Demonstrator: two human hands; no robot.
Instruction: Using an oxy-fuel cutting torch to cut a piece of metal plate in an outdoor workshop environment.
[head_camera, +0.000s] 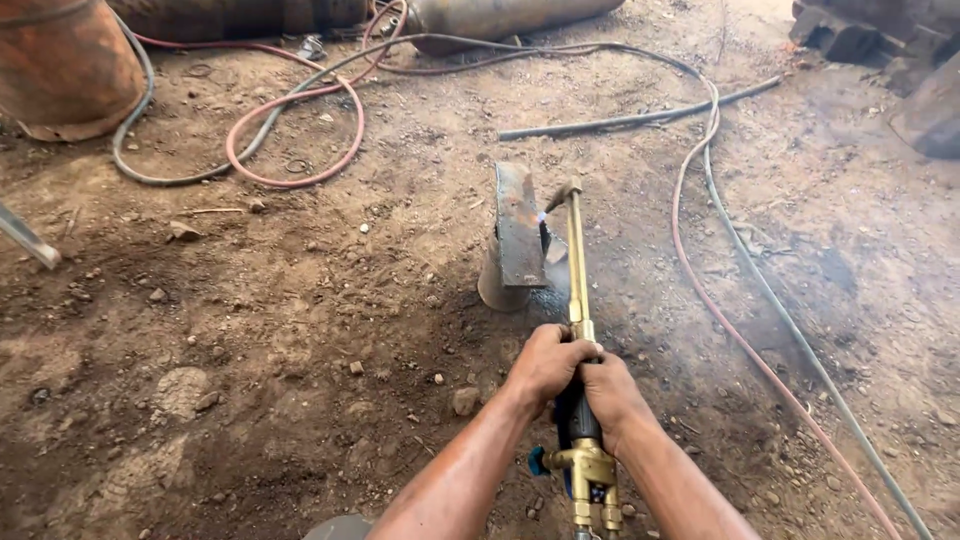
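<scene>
Torch (577, 270) lies gripped in both hands, left hand (545, 362) and right hand (607, 390) wrapped tight round its handle. Its tip touches a rusty plate (520, 225) standing on the dirt floor (250, 330).

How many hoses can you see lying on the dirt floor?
2: a red rubber hose looped upper left and running down the right side, and a grey rubber hose alongside it, curving past the rusty barrel. Others may be hidden beyond the frame.
</scene>
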